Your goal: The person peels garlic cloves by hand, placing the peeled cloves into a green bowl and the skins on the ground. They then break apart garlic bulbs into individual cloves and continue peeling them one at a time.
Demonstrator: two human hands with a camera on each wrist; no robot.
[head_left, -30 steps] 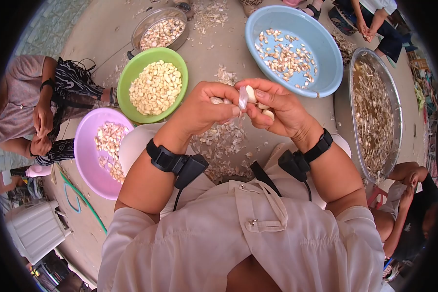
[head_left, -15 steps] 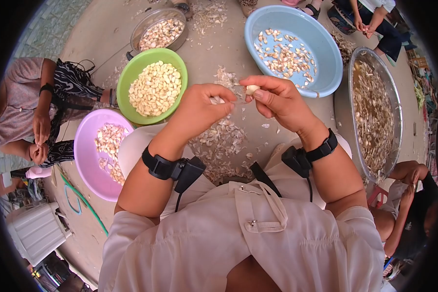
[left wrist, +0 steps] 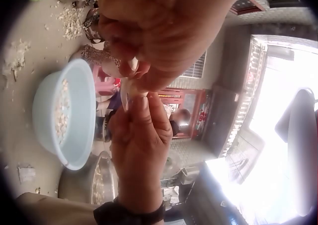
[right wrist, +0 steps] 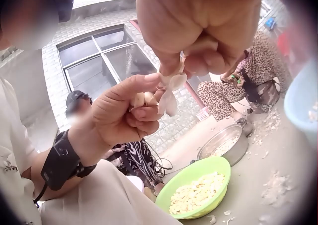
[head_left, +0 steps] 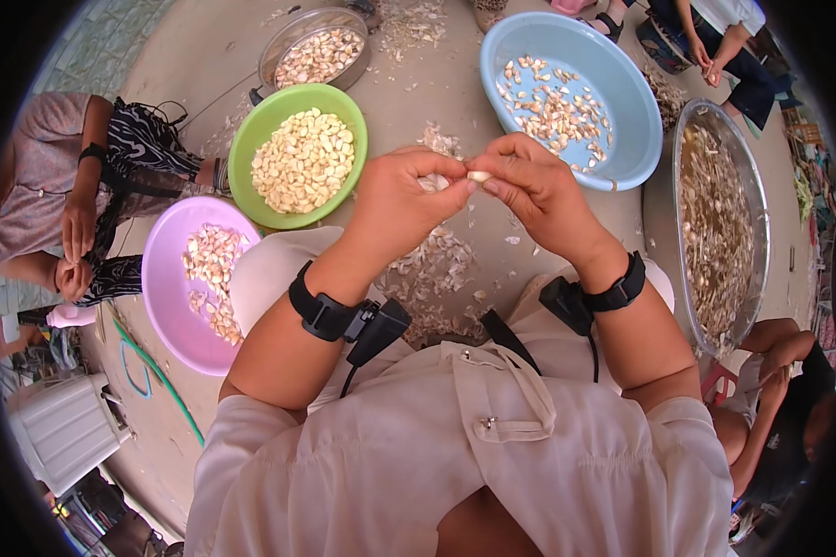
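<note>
Both hands meet in front of the lap at one garlic clove [head_left: 478, 176]. My right hand [head_left: 546, 190] pinches it between thumb and fingers. My left hand [head_left: 404, 200] has its thumb and forefinger at the clove's other end. In the right wrist view, papery garlic skin [right wrist: 170, 102] hangs between the two hands. More garlic cloves [right wrist: 143, 100] sit in the curled fingers of the left hand. Another pale piece [right wrist: 201, 48] shows under the right hand's curled fingers. Peeled garlic cloves [head_left: 304, 160] fill a green basin [head_left: 241, 181] beyond the left hand.
Unpeeled cloves lie in a pink basin [head_left: 172, 306] and a blue basin [head_left: 636, 153]. A large metal tub [head_left: 655, 223] at right holds skins and cloves. A metal pan [head_left: 353, 74] stands behind the green basin. Loose skins [head_left: 437, 265] litter the floor. Other people sit around.
The hands came apart, the right keeping a clove while the left drew away, and now they are together again at the clove. The skin beside the clove earlier no longer shows there.
</note>
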